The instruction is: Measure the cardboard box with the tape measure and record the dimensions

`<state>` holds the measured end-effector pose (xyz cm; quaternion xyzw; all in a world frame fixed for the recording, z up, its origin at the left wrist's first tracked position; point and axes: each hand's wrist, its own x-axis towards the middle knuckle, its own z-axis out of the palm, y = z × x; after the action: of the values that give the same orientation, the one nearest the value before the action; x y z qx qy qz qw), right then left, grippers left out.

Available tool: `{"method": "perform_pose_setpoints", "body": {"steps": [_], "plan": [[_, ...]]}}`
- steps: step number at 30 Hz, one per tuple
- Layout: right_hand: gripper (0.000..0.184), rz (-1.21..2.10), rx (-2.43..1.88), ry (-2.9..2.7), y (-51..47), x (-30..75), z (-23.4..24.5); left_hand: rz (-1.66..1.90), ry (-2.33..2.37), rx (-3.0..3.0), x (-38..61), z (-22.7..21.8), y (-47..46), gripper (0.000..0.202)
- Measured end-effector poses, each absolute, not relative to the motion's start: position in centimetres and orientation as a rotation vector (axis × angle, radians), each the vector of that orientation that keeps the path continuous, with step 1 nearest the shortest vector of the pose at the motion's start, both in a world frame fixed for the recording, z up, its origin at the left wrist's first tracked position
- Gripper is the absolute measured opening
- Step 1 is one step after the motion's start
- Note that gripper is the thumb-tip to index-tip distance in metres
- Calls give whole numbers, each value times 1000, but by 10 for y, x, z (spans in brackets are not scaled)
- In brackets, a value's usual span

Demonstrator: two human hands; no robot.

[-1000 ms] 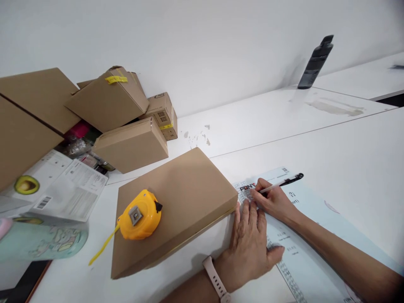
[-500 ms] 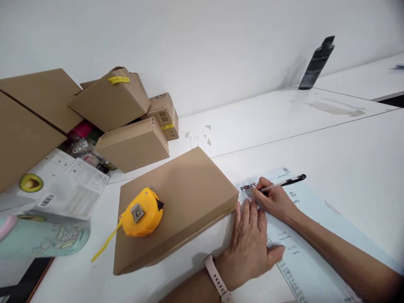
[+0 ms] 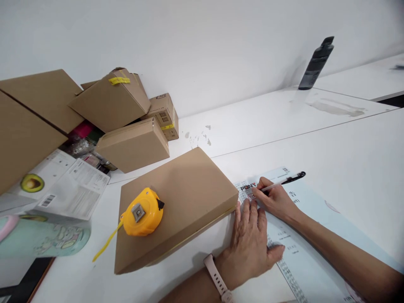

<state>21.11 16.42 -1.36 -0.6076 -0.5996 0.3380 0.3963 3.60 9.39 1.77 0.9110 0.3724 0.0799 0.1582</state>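
My right hand (image 3: 277,199) is closed around a pen (image 3: 286,181) with a clear barrel and black cap end. Its tip, hidden behind my fingers, points down at a printed light-blue paper (image 3: 315,214) near the "PONY" lettering. My left hand (image 3: 251,240) lies flat with fingers stretched out, pressing on the paper's left edge and the table; a pink watch band circles that wrist. Just left of it lies a flat cardboard box (image 3: 186,185), touching or nearly touching my left fingertips. A yellow tape measure (image 3: 143,212) rests on the box, its strip hanging out at the lower left.
Several cardboard boxes (image 3: 134,145) are stacked at the back left. In front of them lies a white carton with an avocado picture (image 3: 74,185), beside a mint-green bottle (image 3: 63,237). A dark bottle (image 3: 316,65) stands by the wall on the white table (image 3: 356,147).
The pen's upper end has tipped slightly in my right hand. My left hand, the box and the tape measure stay where they were.
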Motion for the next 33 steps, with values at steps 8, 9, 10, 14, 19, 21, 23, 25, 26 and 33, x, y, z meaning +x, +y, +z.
{"method": "perform_pose_setpoints", "body": {"steps": [8,9,10,14,19,21,23,25,26,33], "plan": [[25,868,-1551,-1510,163,212,-14,209,1066,2602,36,18,92,84],[25,869,-1547,-1511,164,212,-14,207,1069,2602,36,18,92,83],[25,870,-1544,-1512,164,212,-14,206,1069,2602,36,18,92,84],[25,825,-1543,-1522,164,211,-10,209,1067,2606,35,19,93,84],[26,797,-1553,-1522,163,211,-6,204,1069,2621,35,20,94,83],[25,806,-1553,-1524,164,211,-8,198,1076,2631,35,20,93,82],[24,820,-1552,-1526,164,211,-9,188,1079,2642,36,20,93,82],[24,825,-1543,-1532,164,212,-10,184,1081,2646,36,19,93,83],[25,818,-1539,-1532,163,212,-10,187,1082,2644,36,19,92,83],[24,792,-1563,-1513,164,210,-7,198,1083,2637,36,18,93,82]]}}
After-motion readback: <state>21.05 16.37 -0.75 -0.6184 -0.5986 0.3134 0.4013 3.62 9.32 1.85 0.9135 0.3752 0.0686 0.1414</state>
